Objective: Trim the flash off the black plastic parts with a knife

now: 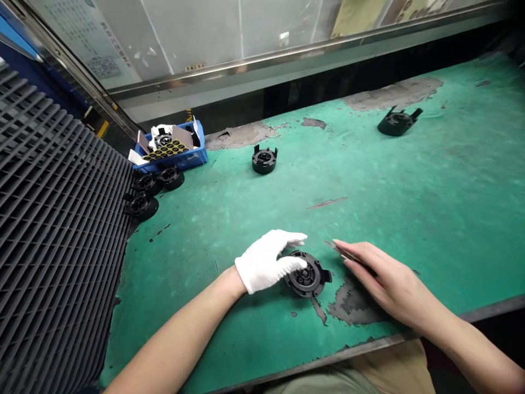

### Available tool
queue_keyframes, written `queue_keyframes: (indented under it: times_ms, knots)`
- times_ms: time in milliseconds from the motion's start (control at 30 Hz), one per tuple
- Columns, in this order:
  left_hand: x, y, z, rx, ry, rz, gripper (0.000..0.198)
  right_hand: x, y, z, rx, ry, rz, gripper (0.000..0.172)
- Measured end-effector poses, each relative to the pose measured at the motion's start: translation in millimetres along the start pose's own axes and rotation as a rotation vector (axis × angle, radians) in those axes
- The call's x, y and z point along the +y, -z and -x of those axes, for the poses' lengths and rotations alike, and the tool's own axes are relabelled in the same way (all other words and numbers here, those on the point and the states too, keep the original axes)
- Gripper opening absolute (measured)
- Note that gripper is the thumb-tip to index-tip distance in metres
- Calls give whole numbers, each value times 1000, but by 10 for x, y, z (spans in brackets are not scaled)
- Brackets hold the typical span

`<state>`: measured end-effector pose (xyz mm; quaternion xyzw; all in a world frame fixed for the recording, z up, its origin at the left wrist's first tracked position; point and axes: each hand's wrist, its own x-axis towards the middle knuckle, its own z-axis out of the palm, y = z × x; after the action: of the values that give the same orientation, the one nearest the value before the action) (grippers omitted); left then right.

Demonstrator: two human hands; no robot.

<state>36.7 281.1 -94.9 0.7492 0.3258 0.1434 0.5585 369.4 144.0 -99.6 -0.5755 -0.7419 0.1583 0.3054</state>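
My left hand [270, 261], in a white glove, is curved around the far left side of a black round plastic part [308, 280]. Its thumb lies over the top of the part and the other fingers reach past the far rim. An upright tab sticks out at the part's right side. Bare and closed, my right hand [379, 273] pinches a thin metal tool that looks like tweezers [339, 250]. The tool's tip points left toward the part, apart from it.
Similar round parts stand on the worn green table [229, 219]: one at the middle [264, 160], one at the far right [396, 122], several at the left. A blue bin [192, 158] holds parts and a sticker sheet. A dark ribbed stack [61, 230] borders the left.
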Motion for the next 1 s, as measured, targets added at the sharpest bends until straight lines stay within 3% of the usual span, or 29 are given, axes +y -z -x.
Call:
queue_keyframes:
  times_ms: [67,133,233,300,400,567,700,800,900,1000]
  knots:
    - [-10,-23,-36,-19,-4,-59,131,8,8,47,14,46,34,39]
    - [3,-55,-72,-69,-60,-158,156,-8,45,83,2,66,56,37]
    - [36,-102,-97,-107,-136,-295,134,-60,103,125,-24,66,62,34]
    - [42,-112,-92,-99,-146,-322,123,-81,120,142,-46,59,49,42]
    - [23,-97,-76,-92,-166,-318,124,-70,124,132,-79,85,60,47]
    - [-12,-72,-101,-129,-165,-344,110,-90,158,-24,-96,194,99,40]
    - [-10,-43,-113,-152,-160,-307,122,-157,173,-167,-88,235,92,42]
    - [18,2,-94,-176,-150,-267,123,-132,161,-210,-99,235,81,33]
    - [55,34,-83,-189,-147,-263,112,-75,164,-196,-115,232,90,21]
    - [68,35,-92,-203,-142,-287,95,-80,187,-169,-106,216,93,21]
